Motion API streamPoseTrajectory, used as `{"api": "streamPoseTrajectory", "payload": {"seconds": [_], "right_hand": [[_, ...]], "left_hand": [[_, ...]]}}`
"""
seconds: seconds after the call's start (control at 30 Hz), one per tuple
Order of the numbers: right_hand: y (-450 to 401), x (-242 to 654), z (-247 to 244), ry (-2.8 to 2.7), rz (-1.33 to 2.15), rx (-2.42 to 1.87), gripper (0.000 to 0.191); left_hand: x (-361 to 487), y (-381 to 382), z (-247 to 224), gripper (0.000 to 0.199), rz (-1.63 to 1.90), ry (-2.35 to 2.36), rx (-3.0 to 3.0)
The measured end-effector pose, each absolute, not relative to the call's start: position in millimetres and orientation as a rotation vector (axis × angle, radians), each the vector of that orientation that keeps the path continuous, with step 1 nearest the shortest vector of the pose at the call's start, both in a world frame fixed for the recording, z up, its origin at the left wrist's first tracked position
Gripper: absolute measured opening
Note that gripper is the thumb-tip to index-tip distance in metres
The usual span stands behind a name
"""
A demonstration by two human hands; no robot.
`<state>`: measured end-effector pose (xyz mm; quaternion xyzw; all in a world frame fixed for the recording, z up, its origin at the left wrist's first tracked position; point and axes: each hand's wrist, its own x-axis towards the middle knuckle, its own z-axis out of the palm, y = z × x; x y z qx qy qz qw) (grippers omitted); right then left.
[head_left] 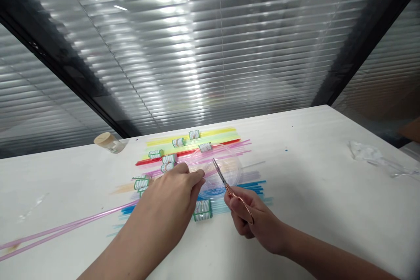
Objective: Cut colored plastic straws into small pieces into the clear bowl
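Blinds (262,61) fill the wide glass behind a white surface (321,201). Across the surface's middle lie bundles (216,133) of thin straws, in rows of yellow, green, red, pink, orange, purple and blue, several bearing printed labels (202,210). Two long pink straws (65,227) run in from the left edge and pass behind the left wrist. The left hand (173,199) is above the bundles, its grip pinched closed on the pink straws near their ends. A clear round bowl (234,166) sits among the bundles, partly below both hands. The right hand (251,212) has its grip closed around the scissors (226,185), blades pointing up and leftward, near the left fingertips. A crumpled wrapper (365,152) lies well apart at right; a cork-topped jar (113,143) is at the far left. A tiny blue scrap (286,150) lies right of the bowl.
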<state>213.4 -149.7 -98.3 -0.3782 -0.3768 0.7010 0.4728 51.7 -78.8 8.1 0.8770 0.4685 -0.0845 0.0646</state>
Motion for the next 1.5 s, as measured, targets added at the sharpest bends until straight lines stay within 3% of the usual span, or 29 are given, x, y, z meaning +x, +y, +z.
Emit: {"api": "streamPoseTrajectory", "payload": {"seconds": [1.5], "right_hand": [[-151, 207, -95, -0.874, 1.753, -0.923, 0.062]], "left_hand": [[59, -81, 2, 0.031, -0.295, 1.446, 2.643]]}}
